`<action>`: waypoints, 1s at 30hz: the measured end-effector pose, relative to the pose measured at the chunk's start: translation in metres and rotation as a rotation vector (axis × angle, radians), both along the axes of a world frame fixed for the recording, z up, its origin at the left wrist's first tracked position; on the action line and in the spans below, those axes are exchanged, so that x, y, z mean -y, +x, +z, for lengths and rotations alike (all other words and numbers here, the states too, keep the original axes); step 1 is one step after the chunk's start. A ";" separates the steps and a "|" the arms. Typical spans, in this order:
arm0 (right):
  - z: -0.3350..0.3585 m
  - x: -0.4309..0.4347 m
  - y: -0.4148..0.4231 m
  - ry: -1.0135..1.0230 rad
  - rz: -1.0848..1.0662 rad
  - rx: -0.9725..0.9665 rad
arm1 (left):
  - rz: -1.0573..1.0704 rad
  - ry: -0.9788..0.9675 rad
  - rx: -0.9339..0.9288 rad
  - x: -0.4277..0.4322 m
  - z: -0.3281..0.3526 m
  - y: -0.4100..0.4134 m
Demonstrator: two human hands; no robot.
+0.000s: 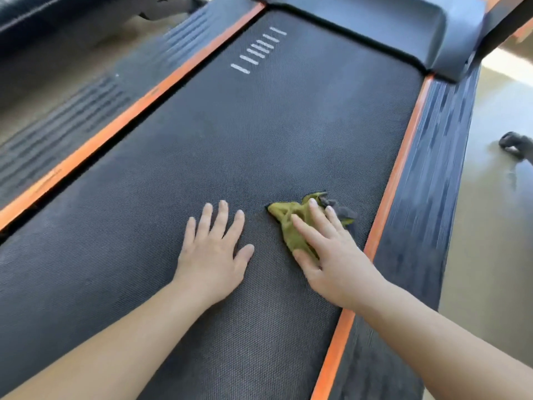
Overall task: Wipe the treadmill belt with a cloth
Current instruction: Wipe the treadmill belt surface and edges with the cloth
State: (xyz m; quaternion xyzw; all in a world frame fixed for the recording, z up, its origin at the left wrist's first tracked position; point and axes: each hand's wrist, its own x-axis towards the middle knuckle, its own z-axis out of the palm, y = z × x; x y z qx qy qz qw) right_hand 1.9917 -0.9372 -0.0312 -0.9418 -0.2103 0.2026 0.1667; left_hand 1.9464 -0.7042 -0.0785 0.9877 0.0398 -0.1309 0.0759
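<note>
The dark textured treadmill belt (230, 145) fills the middle of the head view, with white dash marks near its far end. A crumpled olive-green and grey cloth (288, 223) lies on the belt near its right edge. My right hand (331, 252) presses flat on the cloth with straight fingers, covering most of it. My left hand (216, 246) rests flat on the bare belt just left of the cloth, fingers spread and holding nothing.
Orange strips (395, 180) and ribbed black side rails (427, 180) border the belt on both sides. The black motor cover (403, 27) crosses the far end. A small dark object (516, 144) lies on the pale floor at the right.
</note>
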 end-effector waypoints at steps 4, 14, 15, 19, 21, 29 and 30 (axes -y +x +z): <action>-0.022 -0.028 0.006 -0.271 0.032 -0.034 | -0.030 -0.050 0.025 -0.012 -0.011 -0.009; -0.015 0.009 0.074 -0.425 -0.382 0.053 | -0.040 -0.082 -0.008 -0.019 -0.017 -0.009; -0.010 0.002 0.057 -0.377 -0.390 0.060 | -0.038 -0.084 -0.007 -0.018 -0.017 -0.009; -0.012 -0.019 -0.046 -0.335 -0.009 0.137 | -0.040 -0.107 0.005 -0.020 -0.019 -0.007; -0.020 -0.007 -0.057 -0.334 0.184 0.228 | -0.042 -0.127 0.032 -0.020 -0.019 -0.007; -0.015 0.008 0.024 -0.436 -0.273 0.186 | 0.021 -0.272 0.153 0.000 -0.003 -0.054; -0.018 -0.004 0.012 -0.385 -0.267 0.204 | 0.043 -0.289 0.166 0.000 -0.004 -0.060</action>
